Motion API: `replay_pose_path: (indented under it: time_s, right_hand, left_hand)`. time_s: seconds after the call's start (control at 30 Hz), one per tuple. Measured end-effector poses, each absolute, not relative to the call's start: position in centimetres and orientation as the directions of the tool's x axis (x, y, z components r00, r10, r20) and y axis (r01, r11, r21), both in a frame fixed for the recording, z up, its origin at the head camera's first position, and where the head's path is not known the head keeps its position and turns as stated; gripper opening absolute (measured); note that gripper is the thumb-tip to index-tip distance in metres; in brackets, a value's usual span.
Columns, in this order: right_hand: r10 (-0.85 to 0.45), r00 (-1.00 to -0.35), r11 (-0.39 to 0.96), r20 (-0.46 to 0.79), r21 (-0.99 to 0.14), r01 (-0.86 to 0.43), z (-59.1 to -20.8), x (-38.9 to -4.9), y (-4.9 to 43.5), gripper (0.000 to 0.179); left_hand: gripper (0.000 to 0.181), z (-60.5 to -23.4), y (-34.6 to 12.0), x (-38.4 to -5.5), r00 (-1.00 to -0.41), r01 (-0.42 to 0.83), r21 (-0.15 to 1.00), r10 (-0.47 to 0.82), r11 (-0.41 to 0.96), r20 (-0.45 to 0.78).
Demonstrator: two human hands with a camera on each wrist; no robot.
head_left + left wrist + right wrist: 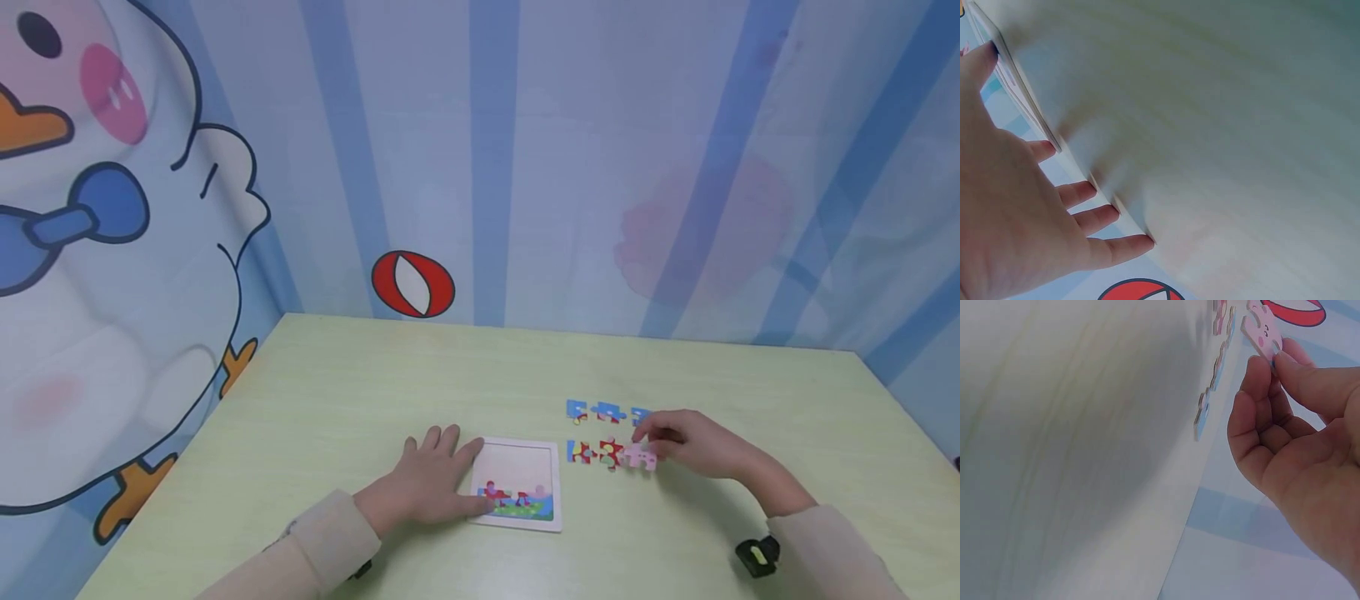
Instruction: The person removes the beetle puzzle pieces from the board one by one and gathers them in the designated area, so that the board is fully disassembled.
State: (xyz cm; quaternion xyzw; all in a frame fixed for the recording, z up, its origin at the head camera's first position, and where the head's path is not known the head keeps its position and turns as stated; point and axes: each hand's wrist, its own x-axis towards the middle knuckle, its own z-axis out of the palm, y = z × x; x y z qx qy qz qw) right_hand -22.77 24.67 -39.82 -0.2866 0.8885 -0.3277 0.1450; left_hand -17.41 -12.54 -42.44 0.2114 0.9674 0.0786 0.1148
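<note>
1. Head view shows your right hand (693,444) pinching a pink puzzle piece (640,457) just right of the red piece (611,453) on the surface (360,392).
2. Right wrist view: thumb and fingertips (1260,369) clamp that pink piece, lifted at an angle.
3. Your left hand (429,487) lies flat, fingers straight, pressing the puzzle tray (525,467) at its left edge.
4. Blue pieces (606,411) sit in a row behind the red ones.
</note>
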Motion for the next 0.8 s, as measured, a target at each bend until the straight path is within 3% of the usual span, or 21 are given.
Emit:
replay_pose_path:
  time_s: [0.8]
  right_hand:
    - [-0.539, -0.831, 0.699, -0.138, -0.623, -0.351, -41.2, -23.2, 25.3, 0.018]
  left_hand:
    - [0.087, -42.7, -12.6, -17.4, -0.885, 0.402, 0.19, 0.433, 0.896, -0.171]
